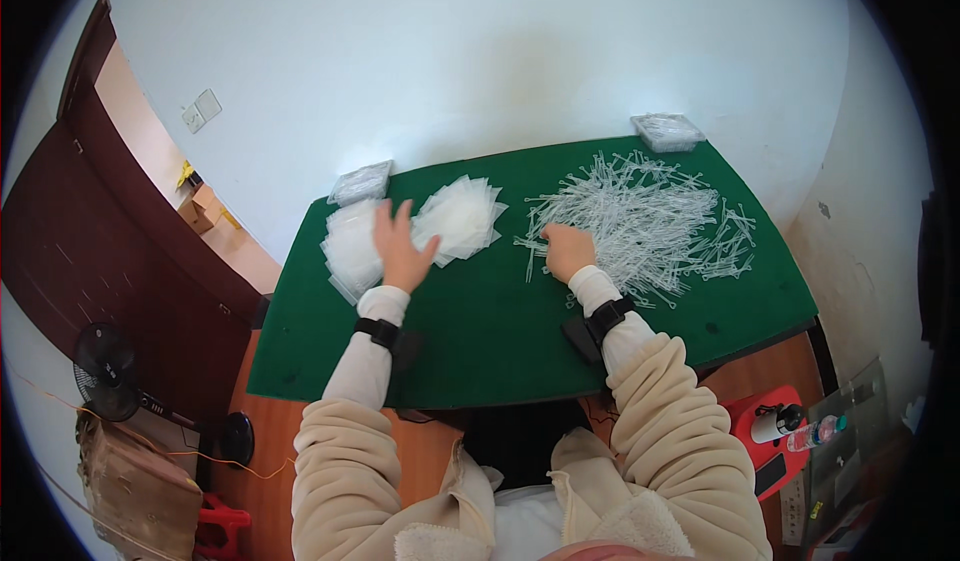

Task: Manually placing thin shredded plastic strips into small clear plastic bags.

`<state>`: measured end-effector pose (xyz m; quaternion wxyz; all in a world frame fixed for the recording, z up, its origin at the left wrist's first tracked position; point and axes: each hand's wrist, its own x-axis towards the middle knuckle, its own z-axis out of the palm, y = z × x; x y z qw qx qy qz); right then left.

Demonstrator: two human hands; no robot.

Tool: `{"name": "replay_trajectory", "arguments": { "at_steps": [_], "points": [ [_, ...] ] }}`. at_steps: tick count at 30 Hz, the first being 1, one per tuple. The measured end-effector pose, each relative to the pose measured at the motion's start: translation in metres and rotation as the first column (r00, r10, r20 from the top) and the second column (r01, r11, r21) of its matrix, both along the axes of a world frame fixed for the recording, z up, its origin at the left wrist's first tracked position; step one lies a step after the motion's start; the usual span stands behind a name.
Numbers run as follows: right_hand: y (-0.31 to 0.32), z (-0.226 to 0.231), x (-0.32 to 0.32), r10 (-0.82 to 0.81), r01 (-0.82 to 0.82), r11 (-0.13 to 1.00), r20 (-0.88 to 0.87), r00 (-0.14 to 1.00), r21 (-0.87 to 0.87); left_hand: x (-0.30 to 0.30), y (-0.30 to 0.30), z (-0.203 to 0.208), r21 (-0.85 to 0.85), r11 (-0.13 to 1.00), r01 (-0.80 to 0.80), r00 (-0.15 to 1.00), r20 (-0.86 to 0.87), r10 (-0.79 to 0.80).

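Plainly, the person's left hand (405, 256) is hovering at the inner edge of a spread stack of translucent white square plastic bags (350, 251), its fingers standing open and apart; whether they are touching the bags cannot be told. A second fanned stack of translucent white square bags (462, 219) is lying just to the right of that hand. The right hand (570, 251) is resting at the left edge of a broad, tangled heap of thin clear plastic sticks with looped ends (640, 226), its fingers curling inward; whether they are gripping a stick cannot be seen. Both stacks and the heap are lying on the green-covered counter (480, 351).

The left hand is partly covering the nearer stack, while the right hand and its white cuff (594, 286) are hiding some of the heap's lower left edge. Behind, a clear-wrapped flat pack (360, 182) is sitting at the back left corner, and a similar glossy pack (668, 132) is sitting at the back right. Beyond the counter, a black fan (105, 371) is standing at left, and a clear bottle with a green cap (815, 433) is lying at right.
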<state>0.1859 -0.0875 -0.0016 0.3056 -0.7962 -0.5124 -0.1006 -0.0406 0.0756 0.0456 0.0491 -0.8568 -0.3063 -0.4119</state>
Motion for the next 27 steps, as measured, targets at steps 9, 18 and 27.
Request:
{"name": "replay_trajectory", "arguments": {
  "at_steps": [9, 18, 27],
  "points": [
    [0.01, 0.0, -0.013, 0.436, -0.268, 0.886, -0.482, 0.76, 0.379, 0.065, -0.068, -0.041, -0.635, 0.323, 0.702, 0.709, 0.581, -0.4],
    [0.01, -0.003, -0.035, 0.578, -0.434, 0.815, -0.594, 0.559, 0.385, 0.063, -0.075, -0.039, -0.5, 0.34, 0.796, 0.605, 0.679, -0.417],
    [0.003, 0.007, -0.045, 0.484, -0.483, 0.862, -0.528, 0.697, 0.152, 0.064, -0.072, -0.046, -0.388, 0.417, 0.822, 0.528, 0.794, -0.303]
  ]
}}
